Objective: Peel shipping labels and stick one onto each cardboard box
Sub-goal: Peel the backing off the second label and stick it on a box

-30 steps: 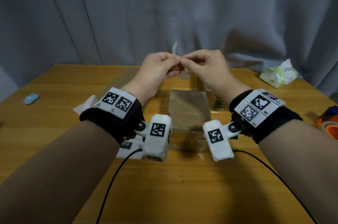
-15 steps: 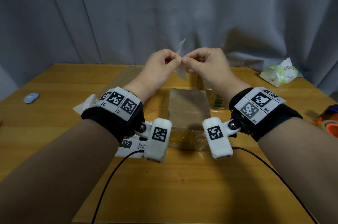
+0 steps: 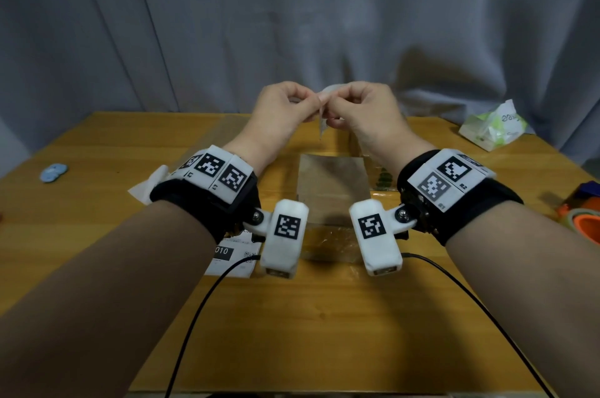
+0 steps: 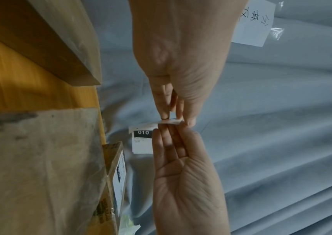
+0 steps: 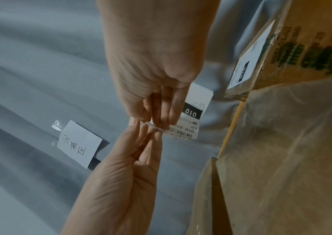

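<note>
Both hands are raised above the table with their fingertips together. My left hand [image 3: 311, 102] and right hand [image 3: 336, 102] pinch a white shipping label [image 3: 323, 125] between them. The label [image 4: 142, 139] shows a black bar reading 010, and a barcode in the right wrist view [image 5: 193, 114]. One thin layer curls at the pinch. Below the hands stands a film-wrapped cardboard box [image 3: 334, 183]. Behind it on the right is a second box [image 3: 376, 167], which carries a stuck label [image 5: 241, 70]. A flat third box [image 3: 227, 134] lies at the far left.
Another printed label sheet [image 3: 233, 256] lies under my left wrist, with white backing paper [image 3: 146, 190] to its left. A tissue pack [image 3: 493, 128] sits at the back right, an orange tape roll [image 3: 584, 225] at the right edge, a blue item [image 3: 53, 172] far left. A grey curtain hangs behind.
The label's free end pointed up above the fingers before; now it curls over and hangs down between the hands. Both hands stay pinched together, slightly higher.
</note>
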The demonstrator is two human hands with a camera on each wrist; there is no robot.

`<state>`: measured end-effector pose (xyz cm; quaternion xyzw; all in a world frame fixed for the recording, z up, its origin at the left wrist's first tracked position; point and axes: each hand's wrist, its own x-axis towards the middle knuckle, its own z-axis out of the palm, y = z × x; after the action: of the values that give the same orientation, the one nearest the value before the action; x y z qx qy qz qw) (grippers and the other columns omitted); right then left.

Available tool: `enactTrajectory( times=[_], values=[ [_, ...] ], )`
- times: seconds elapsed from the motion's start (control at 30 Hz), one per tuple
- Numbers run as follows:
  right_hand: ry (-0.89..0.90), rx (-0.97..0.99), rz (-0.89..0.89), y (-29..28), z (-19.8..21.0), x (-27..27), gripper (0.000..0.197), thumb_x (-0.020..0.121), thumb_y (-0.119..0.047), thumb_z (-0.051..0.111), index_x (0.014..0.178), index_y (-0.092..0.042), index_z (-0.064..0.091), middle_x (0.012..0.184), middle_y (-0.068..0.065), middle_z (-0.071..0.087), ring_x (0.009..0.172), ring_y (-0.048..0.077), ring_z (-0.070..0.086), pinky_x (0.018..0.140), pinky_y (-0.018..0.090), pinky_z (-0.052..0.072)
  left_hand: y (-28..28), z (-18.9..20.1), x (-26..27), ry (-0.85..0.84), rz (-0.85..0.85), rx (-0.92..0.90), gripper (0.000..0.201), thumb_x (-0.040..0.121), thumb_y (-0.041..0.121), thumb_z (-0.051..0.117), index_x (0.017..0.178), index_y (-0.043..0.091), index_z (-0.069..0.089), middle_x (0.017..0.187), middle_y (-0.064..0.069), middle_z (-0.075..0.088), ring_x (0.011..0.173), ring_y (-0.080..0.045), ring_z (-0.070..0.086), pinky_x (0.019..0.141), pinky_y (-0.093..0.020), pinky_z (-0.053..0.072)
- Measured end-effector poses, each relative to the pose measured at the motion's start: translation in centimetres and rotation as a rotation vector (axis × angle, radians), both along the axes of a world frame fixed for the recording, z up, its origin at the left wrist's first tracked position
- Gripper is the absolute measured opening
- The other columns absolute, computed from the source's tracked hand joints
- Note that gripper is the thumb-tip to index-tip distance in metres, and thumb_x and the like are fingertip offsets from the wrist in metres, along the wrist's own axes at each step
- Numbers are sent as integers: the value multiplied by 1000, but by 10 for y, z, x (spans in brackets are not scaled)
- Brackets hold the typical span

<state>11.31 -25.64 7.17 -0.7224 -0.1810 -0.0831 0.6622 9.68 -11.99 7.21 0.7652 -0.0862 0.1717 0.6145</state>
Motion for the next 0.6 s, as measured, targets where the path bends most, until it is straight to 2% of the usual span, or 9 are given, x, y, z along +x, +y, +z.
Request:
enactTrajectory(
  times=[0.1,0.2,0.27,0.33,0.4,0.5,0.6],
  values=[
    [-22,-30,8,-2,-2,1,8,86,-3,63,82,0,69,86,18,68,74,19,64,68,26,55,-2,-1,-3,18,-46,-52,13,82,18,71,81,6,66,82,-9,67,79,-18,65,85,-34,55],
    [-31,-22,24,-3,-3,0,8,85,-4,65,79,-6,69,84,10,68,76,20,65,72,30,56,-4,-1,-4,37,-64,-91,9,82,10,69,76,7,64,91,0,62,76,-11,64,79,-23,56],
    [-20,-11,24,-4,-4,-1,5,85,-4,66,81,-5,69,85,11,67,78,23,63,76,37,55,-5,-2,-3,49,-76,-127,9,83,8,68,76,6,64,99,-1,59,73,-6,65,75,-18,55],
    [-13,-7,4,-4,-3,-3,3,85,-3,65,85,-2,68,88,15,66,79,25,62,80,42,54,-6,-3,-3,58,-85,-155,9,84,6,66,76,4,63,103,-3,58,73,-5,65,75,-18,56],
    [-11,-1,1,-6,-2,-4,4,86,-3,64,86,-1,68,88,16,65,79,25,61,80,41,54,-7,-3,-2,56,-89,-154,9,85,5,64,76,4,63,105,-5,57,74,-5,65,75,-18,56],
    [-4,-3,4,-7,-2,-6,9,86,-3,65,79,-8,68,82,10,66,77,24,61,72,32,55,-6,-2,-2,46,-72,-125,4,86,5,63,82,3,63,97,-6,60,69,-4,66,72,-19,56],
    [11,-5,-13,-7,-1,-6,11,85,-5,66,76,-11,68,73,11,66,72,23,61,66,27,55,-2,-1,0,-23,6,48,10,83,14,67,74,18,65,79,0,62,68,-4,58,72,-24,50]
  ],
)
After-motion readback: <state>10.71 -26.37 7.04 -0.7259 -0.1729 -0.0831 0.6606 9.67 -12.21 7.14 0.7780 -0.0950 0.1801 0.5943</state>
